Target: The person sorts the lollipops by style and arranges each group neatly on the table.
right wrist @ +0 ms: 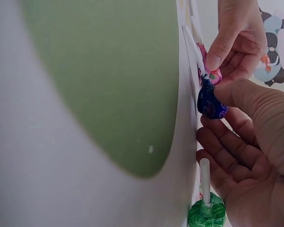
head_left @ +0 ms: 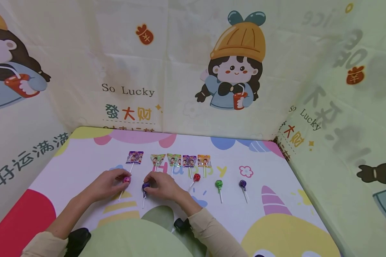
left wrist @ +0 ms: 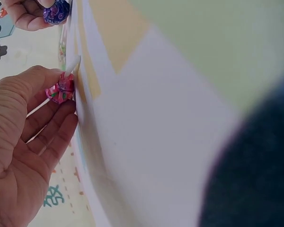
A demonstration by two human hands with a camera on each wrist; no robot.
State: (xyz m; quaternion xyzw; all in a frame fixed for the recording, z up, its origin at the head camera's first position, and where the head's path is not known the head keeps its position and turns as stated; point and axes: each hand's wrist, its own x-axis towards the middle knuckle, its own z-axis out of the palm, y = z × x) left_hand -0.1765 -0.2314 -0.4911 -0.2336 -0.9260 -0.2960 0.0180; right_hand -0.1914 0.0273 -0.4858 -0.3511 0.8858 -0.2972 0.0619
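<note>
My left hand [head_left: 110,185] pinches a pink-wrapped lollipop [head_left: 126,179] between thumb and fingers, its white stick pointing toward me. In the left wrist view the pink wrapper [left wrist: 61,89] sits at the thumb tip, close to the tabletop. Just to the right, my right hand [head_left: 163,185] holds a dark blue lollipop [head_left: 145,186] by its round head. The right wrist view shows the thumb pressed on that blue wrapper [right wrist: 211,101], with the stick extending away from the hand. Nearby on the table lie a red lollipop [head_left: 197,177], a green one [head_left: 218,184] and a purple one [head_left: 242,184].
Behind the hands runs a row of several flat-packed lollipops, including a purple packet [head_left: 134,157] at the left end and an orange one [head_left: 204,160] at the right. A patterned cloth covers the table [head_left: 231,221]. Printed curtains [head_left: 180,71] hang behind and at the sides.
</note>
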